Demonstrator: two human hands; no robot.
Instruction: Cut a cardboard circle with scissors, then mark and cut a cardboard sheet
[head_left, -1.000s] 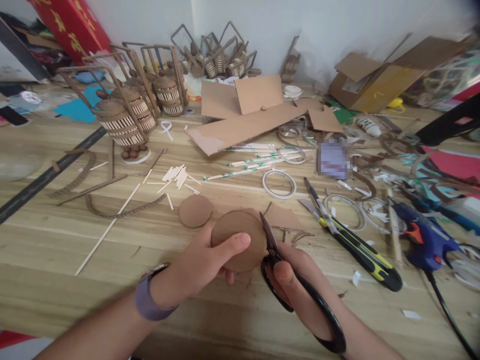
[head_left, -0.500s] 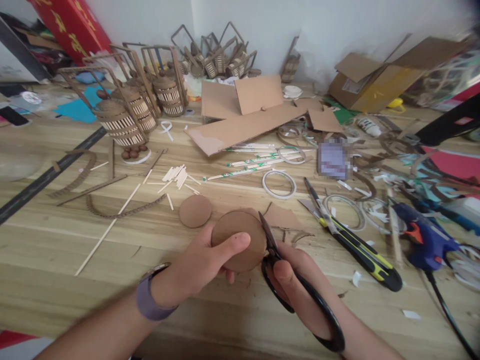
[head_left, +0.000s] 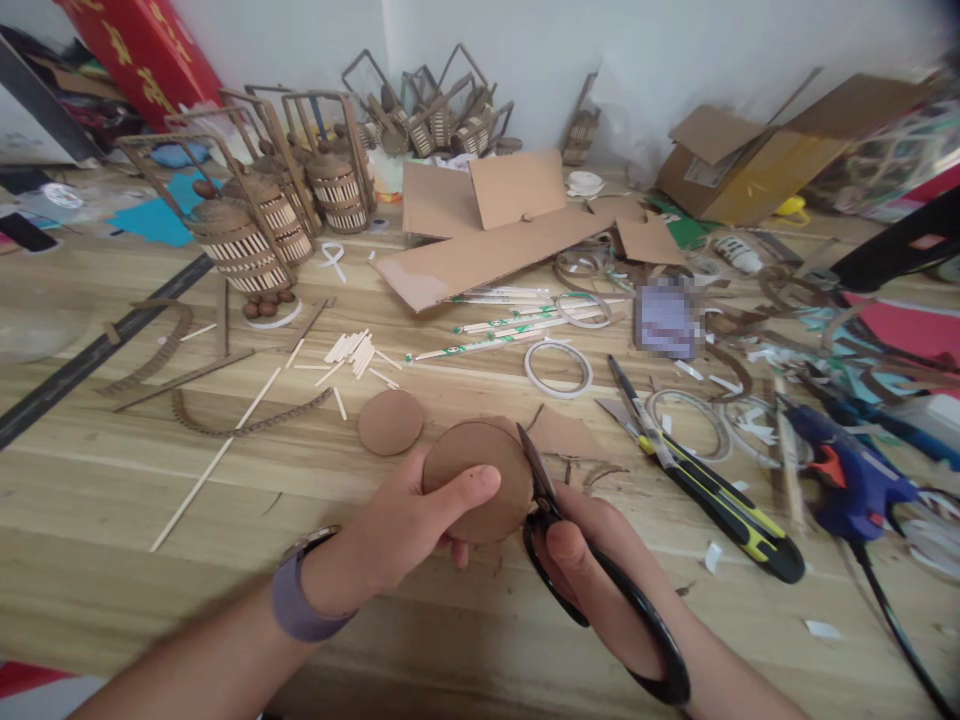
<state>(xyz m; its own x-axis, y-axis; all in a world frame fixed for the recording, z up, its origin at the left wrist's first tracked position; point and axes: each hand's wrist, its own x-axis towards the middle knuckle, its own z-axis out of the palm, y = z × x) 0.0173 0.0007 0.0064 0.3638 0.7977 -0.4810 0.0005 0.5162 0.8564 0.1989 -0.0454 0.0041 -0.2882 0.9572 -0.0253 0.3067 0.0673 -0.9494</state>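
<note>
My left hand (head_left: 397, 525) pinches a round brown cardboard disc (head_left: 480, 465) just above the wooden table, thumb on top. My right hand (head_left: 600, 580) grips black-handled scissors (head_left: 600, 580), whose blades meet the disc's right edge. A smaller cardboard disc (head_left: 390, 421) lies on the table just beyond my left hand. A cardboard offcut (head_left: 566, 435) lies behind the scissor blades.
A yellow-black utility knife (head_left: 712, 490) and a blue glue gun (head_left: 847, 470) lie to the right. Tape rings (head_left: 558, 367), wrapped chopsticks (head_left: 487, 335), short sticks (head_left: 352, 352), flat cardboard sheets (head_left: 480, 250) and small woven lanterns (head_left: 247, 235) fill the far side. A long skewer (head_left: 217, 458) lies left.
</note>
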